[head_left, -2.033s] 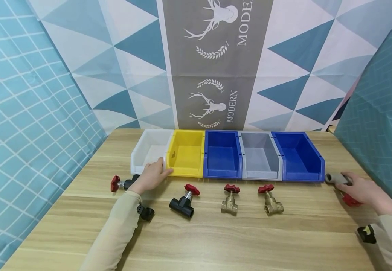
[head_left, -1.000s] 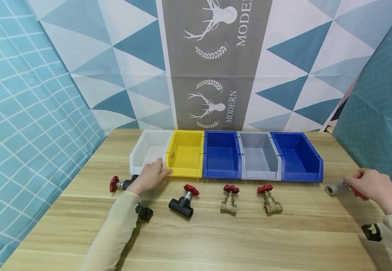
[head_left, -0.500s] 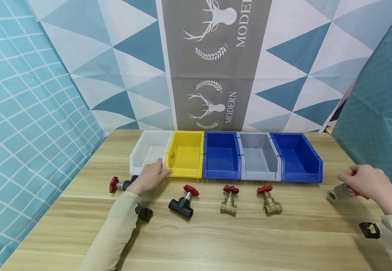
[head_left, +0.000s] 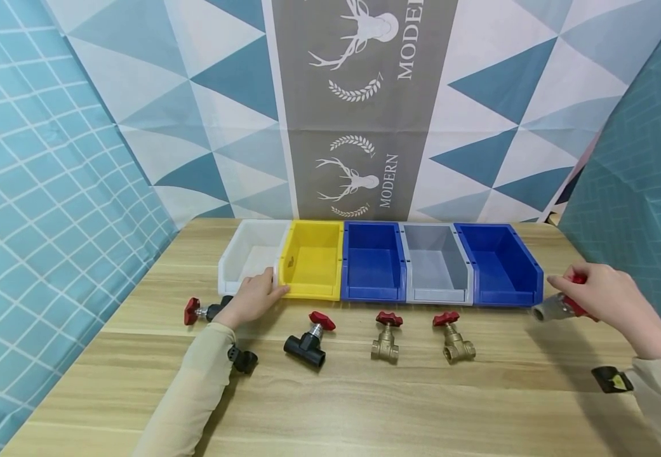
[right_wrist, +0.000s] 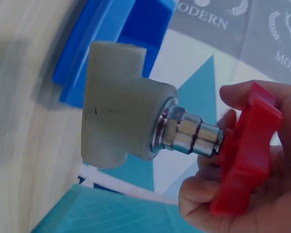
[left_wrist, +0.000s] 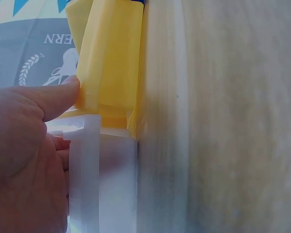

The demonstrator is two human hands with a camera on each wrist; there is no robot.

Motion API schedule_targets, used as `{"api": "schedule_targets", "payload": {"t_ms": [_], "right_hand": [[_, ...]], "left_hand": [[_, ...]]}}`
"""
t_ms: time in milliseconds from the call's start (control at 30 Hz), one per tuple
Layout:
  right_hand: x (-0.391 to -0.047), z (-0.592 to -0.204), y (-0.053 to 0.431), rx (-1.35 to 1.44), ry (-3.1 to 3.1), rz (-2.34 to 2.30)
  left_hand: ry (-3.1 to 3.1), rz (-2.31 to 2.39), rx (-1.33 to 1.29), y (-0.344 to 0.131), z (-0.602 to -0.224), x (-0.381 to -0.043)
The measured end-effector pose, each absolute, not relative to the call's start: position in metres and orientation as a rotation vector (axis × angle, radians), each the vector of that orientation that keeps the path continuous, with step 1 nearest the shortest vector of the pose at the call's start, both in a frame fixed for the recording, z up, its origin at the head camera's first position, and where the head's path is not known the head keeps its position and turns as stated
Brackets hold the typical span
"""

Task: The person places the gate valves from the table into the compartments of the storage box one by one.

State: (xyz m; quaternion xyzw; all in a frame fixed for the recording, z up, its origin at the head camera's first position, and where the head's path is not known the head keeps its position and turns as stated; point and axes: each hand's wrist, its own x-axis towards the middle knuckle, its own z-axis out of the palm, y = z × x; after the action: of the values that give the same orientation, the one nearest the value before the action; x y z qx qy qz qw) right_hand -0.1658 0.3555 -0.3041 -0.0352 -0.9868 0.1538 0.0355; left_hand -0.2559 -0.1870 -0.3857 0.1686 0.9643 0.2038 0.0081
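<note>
My right hand [head_left: 610, 304] grips the red handwheel of a light-grey plastic stop valve [right_wrist: 114, 104], held above the table just off the front right corner of the right-hand blue bin [head_left: 510, 266]. In the right wrist view, its grey tee body and chrome stem stick out from the fingers. My left hand [head_left: 253, 297] holds the front corner where the white bin [head_left: 230, 287] meets the yellow bin [head_left: 313, 291]. Its thumb lies against the yellow bin in the left wrist view, and the other fingers pass behind the white bin's wall, partly hidden.
A blue bin [head_left: 373, 293] and a grey bin [head_left: 441, 296] complete the row. In front lie two brass valves [head_left: 386, 346] with red handwheels, a black valve [head_left: 307, 346], and another black valve [head_left: 207, 311] partly behind my left wrist. Patterned cloth [head_left: 67, 158] hangs around the table.
My right hand has shifted its grip from the grey valve's body to its red handwheel, then lifted the valve off the table and moved left toward the bins. My left hand stays put.
</note>
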Motion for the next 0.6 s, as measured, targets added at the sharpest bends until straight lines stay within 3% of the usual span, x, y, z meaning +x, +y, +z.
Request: {"api": "schedule_targets", "payload": {"t_ms": [600], "right_hand": [[-0.188, -0.298, 0.327, 0.025, -2.868, 0.623]], "left_hand": [[3.018, 0.632, 0.52, -0.188, -0.388, -0.257]]}}
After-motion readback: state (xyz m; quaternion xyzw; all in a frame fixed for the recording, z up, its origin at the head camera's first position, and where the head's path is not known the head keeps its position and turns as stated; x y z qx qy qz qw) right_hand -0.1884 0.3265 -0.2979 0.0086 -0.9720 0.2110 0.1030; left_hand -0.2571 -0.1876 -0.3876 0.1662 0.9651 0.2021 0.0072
